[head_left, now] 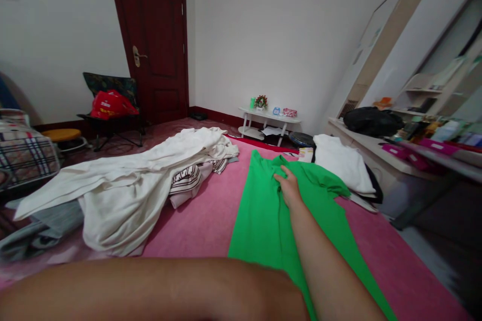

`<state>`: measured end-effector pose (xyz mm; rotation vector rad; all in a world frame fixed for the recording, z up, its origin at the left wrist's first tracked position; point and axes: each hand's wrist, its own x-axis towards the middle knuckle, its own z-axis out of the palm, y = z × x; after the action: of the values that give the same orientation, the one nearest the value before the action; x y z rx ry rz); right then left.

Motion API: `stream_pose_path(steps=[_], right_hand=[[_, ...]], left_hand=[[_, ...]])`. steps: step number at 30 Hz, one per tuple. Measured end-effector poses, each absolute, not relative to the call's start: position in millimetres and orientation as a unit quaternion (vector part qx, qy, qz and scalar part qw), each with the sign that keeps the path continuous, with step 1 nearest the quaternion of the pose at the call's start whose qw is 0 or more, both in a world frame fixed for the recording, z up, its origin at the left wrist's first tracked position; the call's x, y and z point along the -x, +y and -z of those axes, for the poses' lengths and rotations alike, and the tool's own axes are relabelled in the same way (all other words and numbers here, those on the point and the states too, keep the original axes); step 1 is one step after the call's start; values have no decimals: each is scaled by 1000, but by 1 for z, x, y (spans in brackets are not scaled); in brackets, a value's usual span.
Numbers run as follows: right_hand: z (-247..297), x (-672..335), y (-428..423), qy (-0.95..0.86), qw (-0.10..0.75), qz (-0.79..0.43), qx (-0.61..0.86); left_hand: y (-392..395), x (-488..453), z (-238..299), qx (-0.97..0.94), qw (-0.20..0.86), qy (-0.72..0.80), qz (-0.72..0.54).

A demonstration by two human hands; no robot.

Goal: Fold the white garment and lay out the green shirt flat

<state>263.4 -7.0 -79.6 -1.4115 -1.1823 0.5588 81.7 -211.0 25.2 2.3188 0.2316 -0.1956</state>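
A green short-sleeved shirt [259, 205] lies spread on the pink bed cover, its collar end away from me. My right hand [289, 188] is on the shirt just below the collar, thumb and fingers closed on a bit of the cloth. From there a long crease runs down the shirt toward me. Across the bottom of the view stretches my left forearm, blurred; my left hand [288, 288] bends down over the lower part of the shirt at the frame's edge, and its fingers are hidden.
White clothes [139, 175] are heaped on the left, over a striped garment [186, 179] and a grey one [56, 223]. Folded white clothing [342, 163] lies beyond the shirt's right sleeve. A cluttered dresser [391, 153] stands on the right, a small white table [269, 115] behind.
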Motion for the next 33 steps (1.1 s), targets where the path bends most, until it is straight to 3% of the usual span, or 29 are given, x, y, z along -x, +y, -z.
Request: stream_pose_path(steps=[4, 8, 14, 17, 22, 33], right_hand=[[81, -263, -6, -518, 574, -245, 585], [80, -262, -7, -502, 573, -215, 612], [68, -266, -23, -468, 502, 11, 727], [56, -255, -30, -531, 498, 92, 680], [47, -225, -6, -700, 415, 19, 581], [56, -243, 79, -630, 292, 8, 719]], left_hand=[[-169, -95, -12, -902, 194, 373, -97], [-132, -94, 31, -868, 82, 454, -184], [-128, -91, 57, -883, 69, 442, -144], [-131, -92, 52, -879, 71, 450, -142], [-129, -93, 50, -879, 88, 448, -140], [-127, -91, 49, -870, 133, 452, -144]])
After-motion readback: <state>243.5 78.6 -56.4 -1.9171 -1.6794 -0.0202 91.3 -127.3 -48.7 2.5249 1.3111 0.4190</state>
